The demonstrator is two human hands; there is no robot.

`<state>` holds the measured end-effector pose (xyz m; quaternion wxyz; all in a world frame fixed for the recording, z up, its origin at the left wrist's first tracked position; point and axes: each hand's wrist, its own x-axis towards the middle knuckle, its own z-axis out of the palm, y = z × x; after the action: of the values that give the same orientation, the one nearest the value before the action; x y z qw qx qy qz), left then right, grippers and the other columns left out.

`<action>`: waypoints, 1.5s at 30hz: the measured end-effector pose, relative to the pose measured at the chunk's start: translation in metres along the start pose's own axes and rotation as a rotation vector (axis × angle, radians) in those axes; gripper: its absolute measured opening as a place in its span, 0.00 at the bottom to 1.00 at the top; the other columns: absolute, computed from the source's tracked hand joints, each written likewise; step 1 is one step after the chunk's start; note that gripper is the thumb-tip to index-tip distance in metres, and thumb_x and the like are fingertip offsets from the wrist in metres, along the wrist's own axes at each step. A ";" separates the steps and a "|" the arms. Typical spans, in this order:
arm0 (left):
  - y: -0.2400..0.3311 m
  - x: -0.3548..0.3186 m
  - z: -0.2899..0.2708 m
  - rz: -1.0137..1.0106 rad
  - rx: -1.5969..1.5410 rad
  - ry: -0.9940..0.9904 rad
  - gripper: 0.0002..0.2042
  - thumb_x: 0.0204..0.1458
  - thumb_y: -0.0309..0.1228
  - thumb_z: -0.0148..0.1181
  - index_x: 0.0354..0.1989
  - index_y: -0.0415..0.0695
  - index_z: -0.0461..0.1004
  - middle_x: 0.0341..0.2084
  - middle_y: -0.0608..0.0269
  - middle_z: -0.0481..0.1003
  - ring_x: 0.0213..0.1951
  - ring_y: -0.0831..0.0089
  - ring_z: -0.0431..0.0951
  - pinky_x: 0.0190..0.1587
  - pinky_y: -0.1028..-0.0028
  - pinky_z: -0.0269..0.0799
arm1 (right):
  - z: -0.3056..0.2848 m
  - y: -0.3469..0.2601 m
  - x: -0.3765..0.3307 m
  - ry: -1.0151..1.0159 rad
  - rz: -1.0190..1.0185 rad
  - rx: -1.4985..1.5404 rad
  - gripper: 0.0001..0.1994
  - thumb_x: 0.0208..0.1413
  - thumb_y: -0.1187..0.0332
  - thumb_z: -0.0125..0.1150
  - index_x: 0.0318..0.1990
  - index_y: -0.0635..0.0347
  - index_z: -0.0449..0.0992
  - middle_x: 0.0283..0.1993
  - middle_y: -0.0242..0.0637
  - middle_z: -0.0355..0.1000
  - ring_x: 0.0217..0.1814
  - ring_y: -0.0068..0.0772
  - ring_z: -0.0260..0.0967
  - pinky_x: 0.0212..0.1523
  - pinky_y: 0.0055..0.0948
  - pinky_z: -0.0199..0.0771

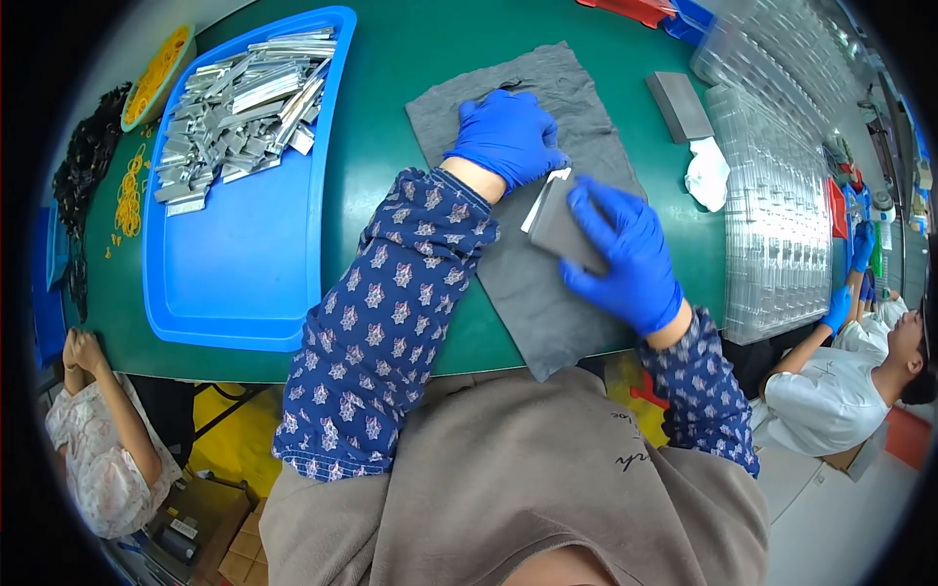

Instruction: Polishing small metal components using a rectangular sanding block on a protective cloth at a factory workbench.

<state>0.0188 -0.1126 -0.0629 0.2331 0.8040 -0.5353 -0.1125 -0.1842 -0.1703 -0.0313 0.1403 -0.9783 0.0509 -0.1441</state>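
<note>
Both my hands wear blue gloves and work over a dark grey cloth [532, 322] on the green table. My left hand [506, 135] presses down on the cloth with curled fingers, its thumb at the upper end of a thin silver metal strip [543, 198]; the rest of its grip is hidden beneath the glove. My right hand [625, 259] is closed around a flat grey block [565, 232], thumb on the near side and fingers over the far side. The block lies right along the strip, covering part of it.
To the left, a blue tray [234, 283] holds a heap of silver metal pieces [249, 103]. Yellow bands [130, 195] lie beyond it, beside a bowl [161, 73]. Rightward are another grey block [680, 105], a white crumpled cloth [706, 176] and stacked clear plastic trays [777, 215]. Other people sit at both sides.
</note>
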 end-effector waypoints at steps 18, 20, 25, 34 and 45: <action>-0.004 0.002 0.006 0.043 -0.023 0.005 0.13 0.38 0.51 0.66 0.23 0.57 0.79 0.34 0.67 0.72 0.47 0.62 0.70 0.48 0.53 0.57 | 0.003 -0.016 -0.017 0.001 -0.001 -0.016 0.33 0.39 0.63 0.67 0.58 0.59 0.69 0.61 0.49 0.65 0.55 0.49 0.66 0.54 0.41 0.66; -0.004 0.003 0.002 0.038 -0.030 -0.016 0.13 0.38 0.51 0.66 0.23 0.57 0.79 0.35 0.67 0.72 0.47 0.62 0.70 0.49 0.53 0.57 | 0.001 -0.010 -0.013 0.031 -0.003 0.009 0.33 0.40 0.63 0.67 0.58 0.58 0.69 0.61 0.48 0.65 0.55 0.50 0.66 0.53 0.42 0.66; -0.005 0.004 0.002 0.019 -0.064 -0.031 0.13 0.39 0.52 0.66 0.23 0.57 0.79 0.35 0.67 0.72 0.46 0.62 0.70 0.49 0.53 0.57 | 0.008 0.012 -0.002 0.117 0.085 0.010 0.33 0.40 0.63 0.67 0.59 0.58 0.69 0.60 0.48 0.66 0.55 0.51 0.66 0.53 0.43 0.66; -0.005 0.002 0.003 0.029 -0.056 -0.036 0.13 0.39 0.50 0.66 0.23 0.56 0.79 0.35 0.67 0.72 0.46 0.62 0.71 0.50 0.53 0.57 | 0.006 0.006 -0.009 0.073 0.027 -0.019 0.33 0.40 0.63 0.67 0.59 0.59 0.68 0.60 0.48 0.65 0.54 0.52 0.65 0.54 0.42 0.66; -0.004 0.000 0.000 0.077 -0.031 0.044 0.14 0.40 0.48 0.68 0.23 0.53 0.77 0.29 0.69 0.73 0.40 0.65 0.73 0.46 0.60 0.61 | 0.001 0.002 -0.009 0.038 0.018 -0.018 0.34 0.40 0.62 0.67 0.59 0.59 0.67 0.61 0.47 0.64 0.56 0.51 0.65 0.55 0.42 0.65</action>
<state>0.0219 -0.1115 -0.0651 0.2613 0.7815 -0.5587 -0.0942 -0.1924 -0.1708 -0.0353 0.1318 -0.9761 0.0638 -0.1607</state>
